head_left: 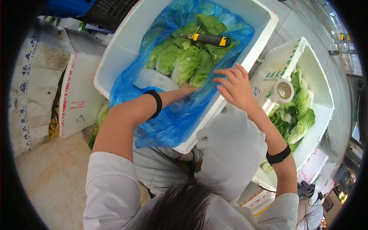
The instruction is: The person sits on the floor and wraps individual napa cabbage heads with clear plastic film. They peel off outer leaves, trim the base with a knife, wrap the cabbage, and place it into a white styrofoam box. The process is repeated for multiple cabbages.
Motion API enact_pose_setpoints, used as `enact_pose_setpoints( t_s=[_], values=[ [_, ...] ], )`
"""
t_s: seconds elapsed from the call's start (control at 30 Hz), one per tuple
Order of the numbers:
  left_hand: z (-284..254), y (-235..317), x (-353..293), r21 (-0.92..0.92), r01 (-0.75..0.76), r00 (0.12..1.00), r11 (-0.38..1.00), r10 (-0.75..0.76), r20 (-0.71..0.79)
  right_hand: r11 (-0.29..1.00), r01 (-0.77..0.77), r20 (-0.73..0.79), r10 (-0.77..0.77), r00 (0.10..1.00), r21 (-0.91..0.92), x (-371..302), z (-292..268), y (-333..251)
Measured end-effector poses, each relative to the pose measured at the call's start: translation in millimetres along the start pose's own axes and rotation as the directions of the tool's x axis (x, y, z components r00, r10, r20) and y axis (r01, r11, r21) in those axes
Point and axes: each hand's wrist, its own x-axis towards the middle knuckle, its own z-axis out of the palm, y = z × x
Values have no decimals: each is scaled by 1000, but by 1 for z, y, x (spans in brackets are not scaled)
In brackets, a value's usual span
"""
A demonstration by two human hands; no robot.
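Observation:
Heads of green leafy lettuce [186, 61] lie in a blue plastic bag [153, 128] that lines a white foam box [126, 42]. My left hand [188, 90] reaches into the bag at the near end of the lettuce; its fingers are hidden there, so I cannot see what they hold. My right hand [238, 87] is over the box's right rim, beside the bag's edge, with fingers apart and nothing held. On top of the leaves rests a cutting tool with a yellow-and-black handle [211, 39], its metal end pointing left.
To the right, a second foam box [322, 96] contains more leafy greens [299, 111]. A roll of tape [283, 91] sits on its near rim. Worn foam boxes [82, 88] stand at the left, and a dark crate [109, 13] is at the upper left.

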Motion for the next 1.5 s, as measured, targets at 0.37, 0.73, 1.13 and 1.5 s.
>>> enact_pose_setpoints(
  t_s=[0.37, 0.73, 1.13, 1.5],
  values=[
    [6, 17, -33, -88, -12, 1000, 996, 10, -29, 1000, 18, -38, -18, 999, -1, 0, 1, 0],
    [15, 39, -60, -151, 7, 999, 989, -13, -41, 999, 43, -111, -42, 993, 3, -1, 6, 3],
    [11, 69, -88, -278, 55, 994, 959, -26, 106, 995, 99, -324, -101, 941, -23, -6, 18, 9],
    [11, 70, -86, -214, -142, 990, 966, 140, -26, 992, 109, -372, -126, 920, -65, -8, 24, 11]
  ],
)
